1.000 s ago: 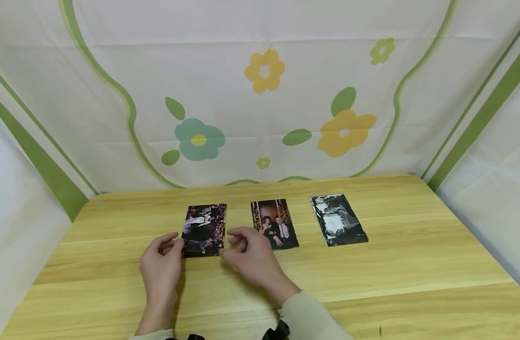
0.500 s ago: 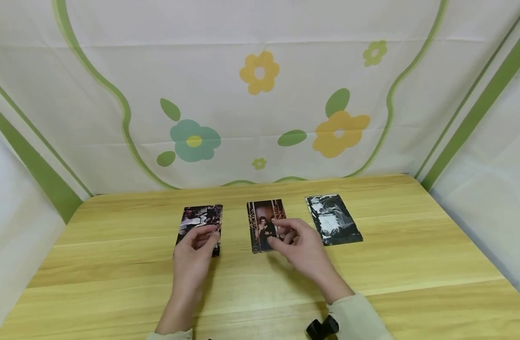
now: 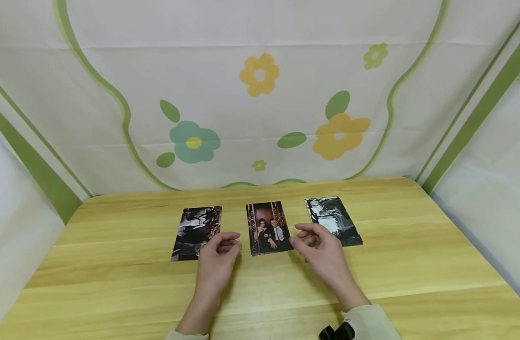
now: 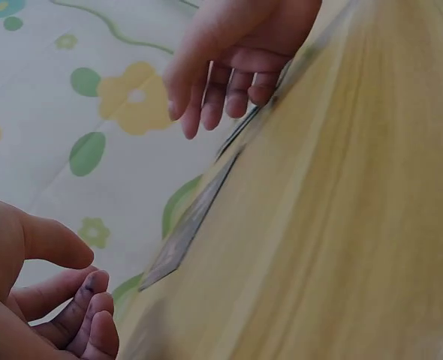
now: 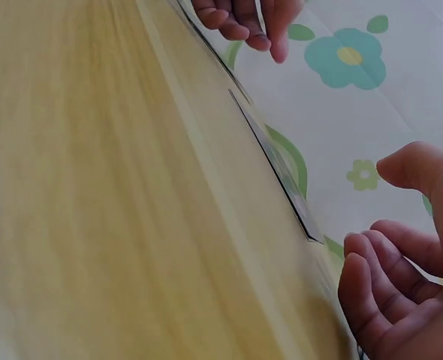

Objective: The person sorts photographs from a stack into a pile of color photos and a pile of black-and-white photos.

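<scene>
Three flat piles of photo cards lie in a row on the table. The middle pile [image 3: 268,231], topped by a picture of two people, is between my hands. My left hand [image 3: 217,259] hovers over the right edge of the left pile [image 3: 194,233], its fingers loosely bent and holding nothing. Beside the middle pile's right edge is my right hand [image 3: 325,257], thumb tip close to that edge; whether it touches cannot be told. This hand covers the lower left part of the black-and-white right pile [image 3: 338,222]. In the right wrist view, the right fingers [image 5: 390,277] are apart from the thumb.
A wooden table [image 3: 128,293] carries the piles. Behind it hangs a white cloth [image 3: 226,89] printed with flowers, and further cloth closes in both sides. A black wrist device [image 3: 336,332] sits at the right sleeve.
Both hands have moved right, from the sides of the left pile to the sides of the middle pile. The right hand no longer covers the middle pile's picture.
</scene>
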A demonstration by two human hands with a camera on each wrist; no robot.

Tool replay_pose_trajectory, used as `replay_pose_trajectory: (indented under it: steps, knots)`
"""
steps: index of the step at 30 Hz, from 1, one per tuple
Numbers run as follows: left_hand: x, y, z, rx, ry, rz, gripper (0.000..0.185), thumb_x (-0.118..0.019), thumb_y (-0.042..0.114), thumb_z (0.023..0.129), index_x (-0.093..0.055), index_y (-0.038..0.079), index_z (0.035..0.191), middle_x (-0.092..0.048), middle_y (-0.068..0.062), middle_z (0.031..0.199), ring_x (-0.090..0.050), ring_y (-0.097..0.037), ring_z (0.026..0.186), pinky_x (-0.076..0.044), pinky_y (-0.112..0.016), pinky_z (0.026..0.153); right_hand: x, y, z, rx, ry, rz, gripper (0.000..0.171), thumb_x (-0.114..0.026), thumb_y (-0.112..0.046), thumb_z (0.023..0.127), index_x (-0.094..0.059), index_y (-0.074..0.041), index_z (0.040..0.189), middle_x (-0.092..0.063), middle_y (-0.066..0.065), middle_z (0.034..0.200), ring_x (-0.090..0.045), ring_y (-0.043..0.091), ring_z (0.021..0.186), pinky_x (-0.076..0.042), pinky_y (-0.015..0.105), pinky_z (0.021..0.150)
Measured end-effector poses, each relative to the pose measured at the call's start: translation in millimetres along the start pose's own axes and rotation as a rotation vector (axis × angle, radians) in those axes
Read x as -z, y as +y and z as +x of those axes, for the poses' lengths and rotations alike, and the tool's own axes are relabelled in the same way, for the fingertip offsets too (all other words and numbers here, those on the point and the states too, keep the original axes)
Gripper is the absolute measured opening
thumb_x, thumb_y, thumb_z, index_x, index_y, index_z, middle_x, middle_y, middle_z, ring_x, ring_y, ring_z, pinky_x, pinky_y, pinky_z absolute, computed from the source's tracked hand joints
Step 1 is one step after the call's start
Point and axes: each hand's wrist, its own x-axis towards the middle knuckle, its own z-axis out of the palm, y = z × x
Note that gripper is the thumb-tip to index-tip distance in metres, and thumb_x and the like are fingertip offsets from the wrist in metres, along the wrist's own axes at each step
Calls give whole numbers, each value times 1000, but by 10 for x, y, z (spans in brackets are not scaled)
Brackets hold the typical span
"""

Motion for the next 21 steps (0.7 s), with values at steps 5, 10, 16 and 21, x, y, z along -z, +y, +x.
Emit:
replay_pose_trajectory:
  steps: [5,10,16,21]
  knots:
    - [-64,-48,-22,-16,-12,15,24,-74,6,95,-77,3,118,-74,-10,107,-64,-17,94,-52,-20,79,-21,39,18,1,24,-24,42,-85,-18,92,-72,-12,132,-71,8,115,-65,19,95,-58,23,74]
    - [-124,-84,-14,-50,-12,53,24,-75,5,93,-77,3,116,-74,-10,103,-62,-16,90,-52,-21,78,-34,77,44,4,77,-78,45,-85,-19,92,-71,-12,135,-70,7,119,-63,19,104,-55,20,84]
    - [-178,-112,-1,-113,-8,130,26,-77,4,89,-77,2,115,-72,-11,103,-59,-17,90,-49,-23,78,-64,91,55,26,87,-145,47,-84,-17,92,-71,-10,137,-70,8,120,-65,18,101,-54,20,83]
    - [-207,-127,2,-172,-5,221,31,-83,7,86,-79,0,116,-69,-9,100,-57,-17,90,-46,-25,79,-123,99,48,61,97,-212,47,-84,-14,91,-72,-8,136,-70,7,115,-64,15,95,-54,20,81]
